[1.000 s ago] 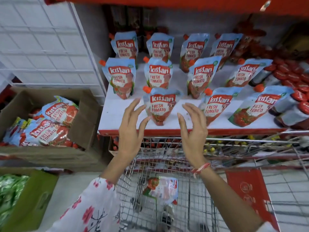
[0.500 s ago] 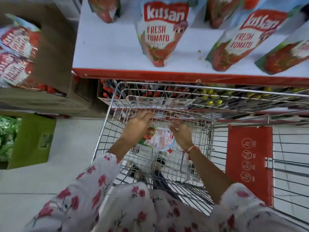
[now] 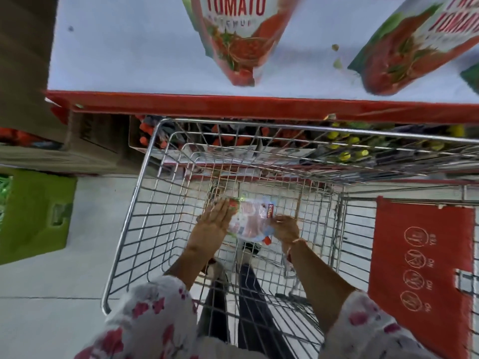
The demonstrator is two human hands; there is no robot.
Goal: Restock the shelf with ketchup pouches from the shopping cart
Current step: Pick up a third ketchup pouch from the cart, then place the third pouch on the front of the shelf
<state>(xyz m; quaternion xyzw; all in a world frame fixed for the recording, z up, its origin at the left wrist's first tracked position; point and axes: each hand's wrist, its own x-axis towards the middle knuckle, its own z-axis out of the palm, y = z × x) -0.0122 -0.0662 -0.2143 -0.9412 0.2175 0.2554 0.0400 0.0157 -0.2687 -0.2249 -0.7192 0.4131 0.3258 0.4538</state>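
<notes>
Both my hands are down in the shopping cart (image 3: 145,198): left hand (image 3: 212,224) flat-fingered, right hand (image 3: 285,229) pinching, holding the ketchup pouch (image 3: 250,220) between them; the shelf (image 3: 129,60) sits at twelve o'clock.

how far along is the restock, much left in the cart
Done: at least two ketchup pouches already stand near the front of the white shelf. In hand: both hands are down in the shopping cart, the left hand and right hand on either side of one pouch. Left: lifting that pouch to the shelf. No other pouch shows in the cart.
</notes>
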